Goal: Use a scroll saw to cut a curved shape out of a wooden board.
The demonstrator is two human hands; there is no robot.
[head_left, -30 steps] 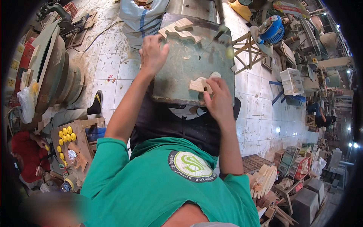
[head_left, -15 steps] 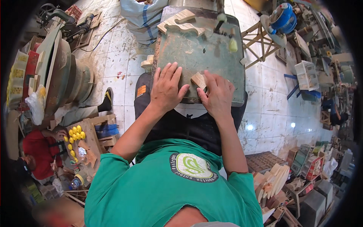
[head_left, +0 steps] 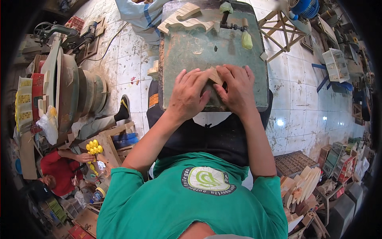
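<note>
A small angular wooden block (head_left: pixel 216 76) rests on the worn green tabletop (head_left: pixel 191 57) near its front edge. My left hand (head_left: pixel 188 94) lies palm down with its fingertips against the block's left side. From the right, my right hand (head_left: pixel 240 88) grips the block, its index finger over the far corner and its thumb close to the near edge. The hands cover part of the block. Farther away, a curved cut wooden piece (head_left: pixel 187 22) lies at the tabletop's far left.
A dark metal fitting (head_left: pixel 232 26) with a yellow-green wrapped end stands at the far right of the tabletop. A white sack (head_left: pixel 139 18) is behind on the left. A blue fan motor (head_left: pixel 304 7) sits right. A co-worker in red (head_left: pixel 59 173) handles yellow round pieces (head_left: pixel 94 146) at lower left.
My left hand has moved right to the wooden block and now touches it. The block has turned between my hands. The co-worker's hand has reached farther over the yellow pieces.
</note>
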